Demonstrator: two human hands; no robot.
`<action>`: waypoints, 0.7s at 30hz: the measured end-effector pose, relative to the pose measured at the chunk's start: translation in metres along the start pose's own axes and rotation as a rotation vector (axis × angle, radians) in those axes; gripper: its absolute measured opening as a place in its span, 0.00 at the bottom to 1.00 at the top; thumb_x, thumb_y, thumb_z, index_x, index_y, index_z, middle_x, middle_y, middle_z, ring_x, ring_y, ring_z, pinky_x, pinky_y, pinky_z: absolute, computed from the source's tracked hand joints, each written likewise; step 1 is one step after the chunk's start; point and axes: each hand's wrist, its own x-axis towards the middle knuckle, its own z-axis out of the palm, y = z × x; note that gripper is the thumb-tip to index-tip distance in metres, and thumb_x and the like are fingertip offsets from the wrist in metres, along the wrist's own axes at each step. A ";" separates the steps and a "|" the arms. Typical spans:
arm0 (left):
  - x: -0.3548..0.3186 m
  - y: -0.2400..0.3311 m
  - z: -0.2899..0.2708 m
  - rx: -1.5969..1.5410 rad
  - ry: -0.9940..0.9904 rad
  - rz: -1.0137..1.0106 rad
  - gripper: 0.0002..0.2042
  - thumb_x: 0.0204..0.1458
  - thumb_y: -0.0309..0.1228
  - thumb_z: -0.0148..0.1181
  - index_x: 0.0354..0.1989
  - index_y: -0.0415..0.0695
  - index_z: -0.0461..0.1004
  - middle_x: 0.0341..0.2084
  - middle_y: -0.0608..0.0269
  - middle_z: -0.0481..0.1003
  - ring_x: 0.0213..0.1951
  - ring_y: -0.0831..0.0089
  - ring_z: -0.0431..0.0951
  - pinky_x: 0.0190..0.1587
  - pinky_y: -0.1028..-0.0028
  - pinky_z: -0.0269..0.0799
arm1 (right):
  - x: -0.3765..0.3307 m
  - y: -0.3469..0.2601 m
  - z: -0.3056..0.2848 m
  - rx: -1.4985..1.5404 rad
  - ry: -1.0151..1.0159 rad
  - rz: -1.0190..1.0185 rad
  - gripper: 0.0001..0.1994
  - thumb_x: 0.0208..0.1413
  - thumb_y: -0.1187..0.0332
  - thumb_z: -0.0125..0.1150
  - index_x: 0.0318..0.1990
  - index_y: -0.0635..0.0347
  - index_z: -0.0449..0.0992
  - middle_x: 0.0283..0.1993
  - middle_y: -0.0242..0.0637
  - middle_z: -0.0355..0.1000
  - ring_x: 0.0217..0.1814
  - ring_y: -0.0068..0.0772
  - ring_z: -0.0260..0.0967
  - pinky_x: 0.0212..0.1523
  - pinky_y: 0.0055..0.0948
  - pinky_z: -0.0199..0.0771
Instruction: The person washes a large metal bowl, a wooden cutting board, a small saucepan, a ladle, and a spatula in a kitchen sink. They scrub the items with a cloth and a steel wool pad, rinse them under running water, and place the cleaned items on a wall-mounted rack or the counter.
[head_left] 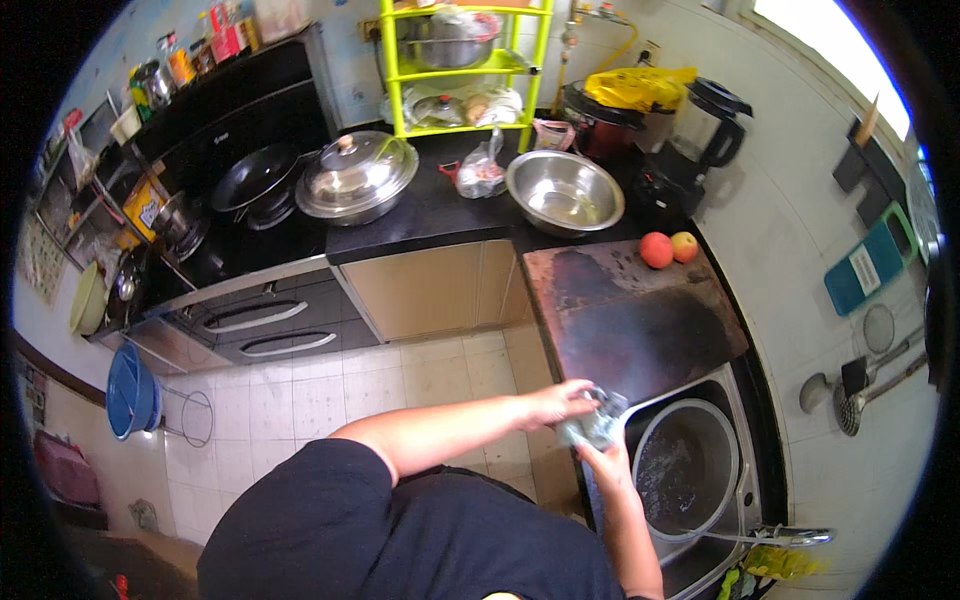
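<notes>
Both my hands meet at the near edge of the sink. My left hand and my right hand together squeeze a grey-blue wet cloth, bunched between the fingers. Just right of the hands, a round metal basin with some water sits inside the sink. A dark, wet wooden board covers the counter just beyond the cloth. Two round fruits, one red and one red-yellow, rest at the board's far end.
A steel bowl, a lidded steel pot and a black frying pan stand on the black counter and stove. A yellow-green rack, a dark cooker and a black blender are behind. A tap is at the sink's near end; utensils hang on the right wall.
</notes>
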 end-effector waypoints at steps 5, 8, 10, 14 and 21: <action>-0.068 -0.015 -0.138 -0.224 0.202 0.178 0.21 0.46 0.24 0.59 0.49 0.38 0.63 0.43 0.58 0.69 0.45 0.69 0.70 0.49 0.70 0.67 | 0.086 -0.010 0.109 0.257 -0.126 0.082 0.25 0.50 0.73 0.53 0.57 0.59 0.55 0.51 0.34 0.63 0.48 0.27 0.63 0.38 0.27 0.71; -0.118 -0.008 -0.194 -0.261 0.487 0.131 0.19 0.45 0.20 0.57 0.47 0.36 0.64 0.40 0.55 0.69 0.42 0.69 0.72 0.46 0.72 0.70 | 0.138 0.011 0.158 0.215 -0.008 0.195 0.18 0.53 0.71 0.51 0.52 0.57 0.61 0.47 0.37 0.66 0.47 0.32 0.66 0.40 0.33 0.72; -0.141 -0.012 -0.234 -0.399 0.553 0.199 0.18 0.45 0.20 0.57 0.46 0.36 0.63 0.39 0.55 0.69 0.42 0.69 0.72 0.46 0.71 0.69 | 0.165 -0.004 0.195 0.320 0.006 0.284 0.16 0.55 0.67 0.50 0.51 0.56 0.62 0.46 0.38 0.67 0.45 0.33 0.67 0.38 0.34 0.72; -0.174 0.002 -0.273 -0.464 0.594 0.252 0.19 0.46 0.22 0.58 0.47 0.38 0.61 0.39 0.57 0.69 0.41 0.71 0.71 0.45 0.72 0.69 | 0.207 -0.015 0.246 0.385 -0.042 0.268 0.17 0.56 0.63 0.49 0.52 0.52 0.62 0.46 0.34 0.67 0.44 0.30 0.67 0.34 0.31 0.72; -0.147 0.064 -0.318 -0.513 0.446 0.539 0.22 0.52 0.25 0.51 0.56 0.44 0.55 0.52 0.62 0.61 0.51 0.73 0.64 0.52 0.70 0.61 | 0.353 -0.092 0.268 0.369 0.010 -0.012 0.16 0.51 0.65 0.56 0.47 0.59 0.68 0.41 0.33 0.70 0.40 0.27 0.68 0.39 0.28 0.70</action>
